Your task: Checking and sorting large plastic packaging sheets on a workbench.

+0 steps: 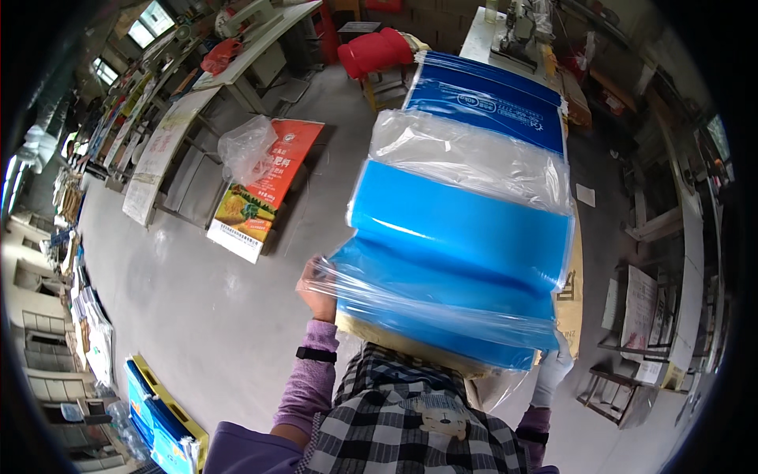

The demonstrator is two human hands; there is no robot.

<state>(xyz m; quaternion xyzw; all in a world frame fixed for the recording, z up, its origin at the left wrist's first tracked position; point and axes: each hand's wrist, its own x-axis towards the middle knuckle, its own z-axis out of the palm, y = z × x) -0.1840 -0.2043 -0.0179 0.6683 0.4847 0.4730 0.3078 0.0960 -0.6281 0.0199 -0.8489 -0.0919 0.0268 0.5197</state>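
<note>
In front of me lies a stack of flat blue bags [462, 225], with a printed dark blue end [482, 103] at the far side. Clear plastic film [474, 154] lies in a wrinkled band across it. At the near end more clear film [442, 304] is stretched in folds over the bright blue bag. My left hand [317, 291], bare, is closed on the film at the left edge. My right hand [556, 368], in a white glove, grips the film at the near right corner; its fingers are partly hidden.
A red printed sack [272, 186] leans at the left by a long bench [170, 146], a clear bag [247, 148] on it. Red cloth [375, 51] covers a stool ahead. A sewing machine [517, 35] stands beyond the stack. A wooden stool [612, 395] is at the right.
</note>
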